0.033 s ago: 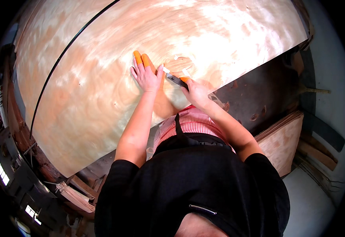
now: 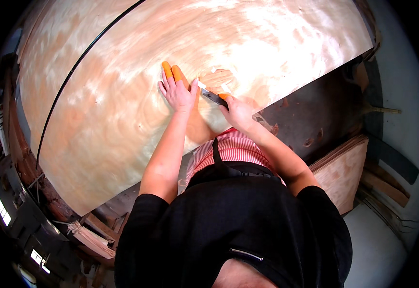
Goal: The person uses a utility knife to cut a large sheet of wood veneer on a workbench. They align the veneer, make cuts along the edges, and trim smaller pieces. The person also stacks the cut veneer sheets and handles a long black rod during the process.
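Note:
A broad, pale wood veneer sheet [image 2: 113,91] lies in front of me, glossy with glare at its far right. My left hand [image 2: 179,95] rests flat on it, fingers stretched out, with orange covers on two fingers. In my right hand [image 2: 239,114] is a dark-handled utility knife [image 2: 213,97], its tip by my left thumb. One finger of that hand also wears orange. A small white piece [image 2: 226,88] lies just beyond the knife, beside a darker patch of grain [image 2: 219,78]. What the blade tip touches is too bright to tell.
A thin black cable [image 2: 70,72] arches over the sheet's left side. At the right, a stack of wood sheets [image 2: 343,173] stands below the table edge. Bundled wood strips [image 2: 93,240] lie at the lower left. Striped red-and-white cloth [image 2: 233,146] sits between my body and the sheet.

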Motion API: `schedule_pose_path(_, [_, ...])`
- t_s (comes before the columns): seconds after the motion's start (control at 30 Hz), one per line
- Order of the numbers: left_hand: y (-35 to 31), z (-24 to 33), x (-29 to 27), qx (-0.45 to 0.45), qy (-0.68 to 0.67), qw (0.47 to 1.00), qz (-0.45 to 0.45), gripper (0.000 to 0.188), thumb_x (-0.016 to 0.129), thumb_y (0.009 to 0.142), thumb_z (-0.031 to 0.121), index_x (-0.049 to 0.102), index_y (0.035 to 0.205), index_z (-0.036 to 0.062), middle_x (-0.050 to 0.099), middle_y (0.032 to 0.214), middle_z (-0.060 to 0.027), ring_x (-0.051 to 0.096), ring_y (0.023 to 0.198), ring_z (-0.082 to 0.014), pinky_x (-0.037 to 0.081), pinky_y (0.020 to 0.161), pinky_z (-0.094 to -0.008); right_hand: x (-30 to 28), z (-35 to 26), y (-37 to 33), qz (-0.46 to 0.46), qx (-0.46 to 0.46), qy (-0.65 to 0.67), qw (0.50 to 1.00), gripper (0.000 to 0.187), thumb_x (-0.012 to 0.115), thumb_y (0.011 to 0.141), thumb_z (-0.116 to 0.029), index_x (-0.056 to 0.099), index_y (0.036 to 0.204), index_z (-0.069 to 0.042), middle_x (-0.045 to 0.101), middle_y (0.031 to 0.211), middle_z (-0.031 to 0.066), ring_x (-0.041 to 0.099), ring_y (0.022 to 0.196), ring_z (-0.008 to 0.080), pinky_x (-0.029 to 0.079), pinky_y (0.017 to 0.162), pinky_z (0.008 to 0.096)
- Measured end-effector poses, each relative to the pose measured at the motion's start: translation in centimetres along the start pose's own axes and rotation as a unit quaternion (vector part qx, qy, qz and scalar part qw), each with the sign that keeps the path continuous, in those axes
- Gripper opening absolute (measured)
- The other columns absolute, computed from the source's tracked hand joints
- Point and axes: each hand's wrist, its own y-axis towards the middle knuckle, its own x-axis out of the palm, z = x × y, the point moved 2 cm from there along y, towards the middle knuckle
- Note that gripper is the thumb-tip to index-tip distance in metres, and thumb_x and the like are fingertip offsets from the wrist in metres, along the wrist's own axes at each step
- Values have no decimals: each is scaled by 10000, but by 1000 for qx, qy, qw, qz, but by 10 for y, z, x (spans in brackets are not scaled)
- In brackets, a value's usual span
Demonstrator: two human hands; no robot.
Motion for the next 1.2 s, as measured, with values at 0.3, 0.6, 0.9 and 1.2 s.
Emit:
schedule_pose_path(0.3, [-1, -1, 1, -1, -3, 1000, 10, 752, 525, 739, 529, 373, 1242, -9, 348, 1249, -219, 230, 1245, -327, 136, 1003, -498, 16, 6, -6, 2, 8, -2, 1000, 278, 556, 768, -276, 505, 856, -16, 576, 782, 151, 576, 624, 309, 455, 530, 404])
schedule_pose_path(0.6, [0, 0, 0, -4, -8, 1000, 9, 756, 534, 728, 530, 368, 1253, 12, 356, 1244, -214, 234, 1244, -327, 137, 1003, -498, 23, 3, -14, 80, 8, 89, 993, 277, 555, 777, -226, 496, 944, -12, 568, 815, 174, 570, 662, 329, 450, 579, 415])
schedule_pose_path(0.9, [0, 0, 1, -7, -6, 1000, 14, 746, 568, 693, 518, 421, 1205, -5, 351, 1257, -211, 233, 1247, -316, 126, 1011, -496, 17, -2, -15, 40, 19, 60, 997, 286, 558, 771, -209, 498, 981, -25, 565, 825, 171, 564, 697, 334, 449, 601, 412])
schedule_pose_path(1.2, [1, 1, 0, -8, 2, 1000, 0, 769, 557, 712, 522, 357, 1263, 24, 323, 1291, -200, 247, 1241, -321, 160, 997, -496, 15, 1, -11, 28, 17, 42, 999, 292, 546, 777, -234, 510, 978, -25, 570, 808, 164, 567, 647, 333, 453, 574, 415])
